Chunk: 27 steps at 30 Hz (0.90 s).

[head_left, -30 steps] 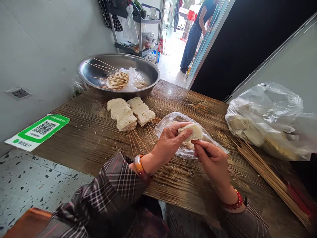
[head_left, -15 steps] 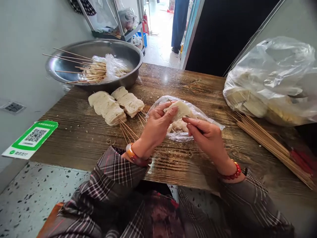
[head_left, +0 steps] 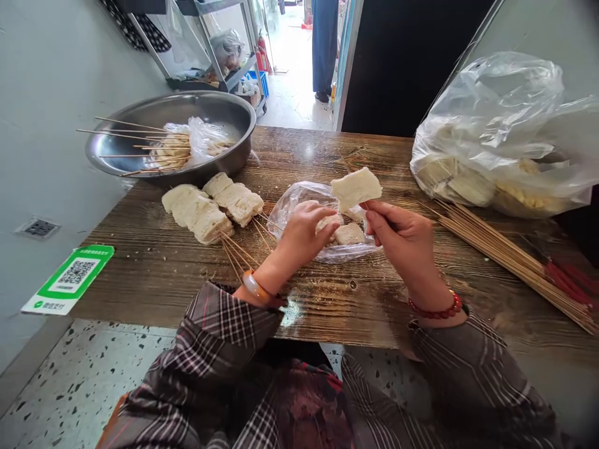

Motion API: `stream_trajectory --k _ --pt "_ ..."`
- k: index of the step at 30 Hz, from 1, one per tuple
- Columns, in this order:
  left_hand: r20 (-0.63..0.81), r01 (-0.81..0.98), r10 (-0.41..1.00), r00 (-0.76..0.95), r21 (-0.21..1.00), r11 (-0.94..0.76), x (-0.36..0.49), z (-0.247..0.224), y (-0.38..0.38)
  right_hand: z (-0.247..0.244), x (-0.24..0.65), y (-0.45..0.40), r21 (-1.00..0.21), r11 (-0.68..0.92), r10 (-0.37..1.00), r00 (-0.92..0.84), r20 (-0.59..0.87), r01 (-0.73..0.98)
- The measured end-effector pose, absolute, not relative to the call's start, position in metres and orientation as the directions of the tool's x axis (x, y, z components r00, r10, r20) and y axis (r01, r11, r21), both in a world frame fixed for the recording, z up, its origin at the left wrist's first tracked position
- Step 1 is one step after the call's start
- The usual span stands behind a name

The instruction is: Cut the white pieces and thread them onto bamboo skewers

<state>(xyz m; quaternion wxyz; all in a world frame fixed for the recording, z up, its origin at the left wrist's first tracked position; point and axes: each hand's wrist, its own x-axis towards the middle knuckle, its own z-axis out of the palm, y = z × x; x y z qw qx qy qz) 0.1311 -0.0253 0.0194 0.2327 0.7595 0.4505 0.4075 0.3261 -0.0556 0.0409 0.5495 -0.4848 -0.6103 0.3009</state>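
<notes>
My right hand (head_left: 397,231) is closed in a pinch at the lower edge of a pale, spongy slice (head_left: 357,188), held up above the table. A thin skewer runs from the fingers into the slice, mostly hidden by them. My left hand (head_left: 304,234) reaches over a clear plastic bag (head_left: 344,252), thumb and fingers apart around a pale piece in it. More pieces (head_left: 349,234) lie in the bag. To the left, two stacks of skewered slices (head_left: 196,212) rest on the wooden table (head_left: 318,299), their sticks pointing toward me.
A large metal basin (head_left: 229,118) at the back left contains skewered food and plastic film. On the right lie a bundle of bare skewers (head_left: 505,255) and a bulky clear bag (head_left: 496,137) of pale slices. A green QR card (head_left: 70,277) sits at the left edge. A person (head_left: 324,50) stands beyond the doorway.
My left hand has let go of the slice and moved down to the pieces in the bag. My right hand has raised the slice on its skewer. The view has shifted slightly.
</notes>
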Motion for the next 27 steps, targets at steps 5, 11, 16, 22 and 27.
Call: stream_trajectory --k 5,11,16,22,27 --pt "0.339 0.777 0.837 0.430 0.333 -0.534 0.146 0.018 -0.033 0.039 0.323 -0.056 -0.890 0.369 0.921 0.025 0.389 0.268" --pt "0.322 0.710 0.803 0.502 0.376 -0.595 0.151 0.013 -0.039 0.038 0.323 -0.055 -0.897 0.349 0.926 0.046 0.374 0.270" --pt "0.344 0.479 0.845 0.410 0.707 -0.520 0.143 0.011 -0.034 0.039 0.324 -0.058 -0.899 0.355 0.919 0.078 0.385 0.257" --pt "0.184 -0.050 0.980 0.073 0.982 -0.181 0.118 0.029 -0.026 0.041 0.325 -0.063 -0.908 0.356 0.920 0.089 0.382 0.219" --pt "-0.007 -0.498 1.000 0.021 0.867 0.017 0.107 0.043 -0.027 0.040 0.325 -0.068 -0.891 0.372 0.924 -0.014 0.382 0.262"
